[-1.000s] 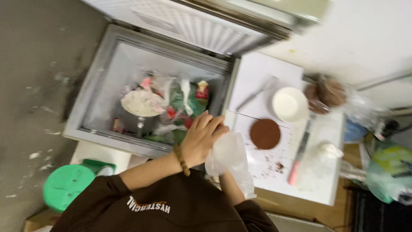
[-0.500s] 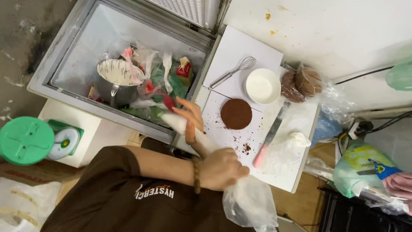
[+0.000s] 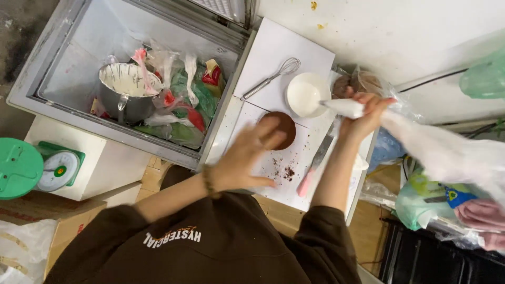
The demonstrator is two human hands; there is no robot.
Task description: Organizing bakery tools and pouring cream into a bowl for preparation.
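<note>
**Piping bag held over the white bowl**

Right of centre in the frame, the right hand is closed around a white piping bag, its tip over the white bowl on the bench. The left hand, blurred, seems spread open just beside the round brown cake. A whisk lies upper centre; a pink-handled knife lies below.
</note>
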